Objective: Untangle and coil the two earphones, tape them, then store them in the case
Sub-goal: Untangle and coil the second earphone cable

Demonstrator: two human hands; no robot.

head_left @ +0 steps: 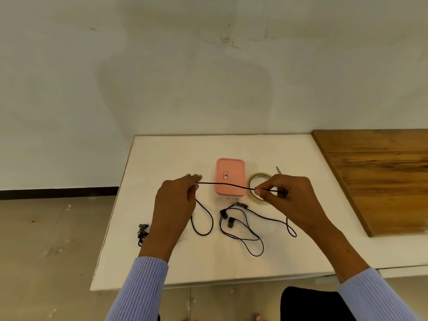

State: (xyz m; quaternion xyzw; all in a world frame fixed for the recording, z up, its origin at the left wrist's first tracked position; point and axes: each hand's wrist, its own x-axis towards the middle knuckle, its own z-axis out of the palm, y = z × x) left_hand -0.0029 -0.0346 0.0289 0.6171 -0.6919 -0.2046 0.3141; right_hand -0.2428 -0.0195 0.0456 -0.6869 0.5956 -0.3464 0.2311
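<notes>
A black earphone cable (222,185) is stretched taut in the air between my two hands, above the white table (162,158). My left hand (178,205) pinches one end of the stretch. My right hand (284,198) pinches the other end near the plug. Slack from this cable loops down onto the table under my left hand. A second black earphone (240,230) lies in loose loops on the table between my hands, its earbuds near the middle. Behind the cable stands the closed pink case (230,177). The tape roll (254,181) lies just right of the case.
Two small earbuds (143,230) lie near the table's left edge. A thin grey tool (278,169) lies behind the tape roll. A brown wooden board (379,177) covers the right side. The table's left edge drops to the floor.
</notes>
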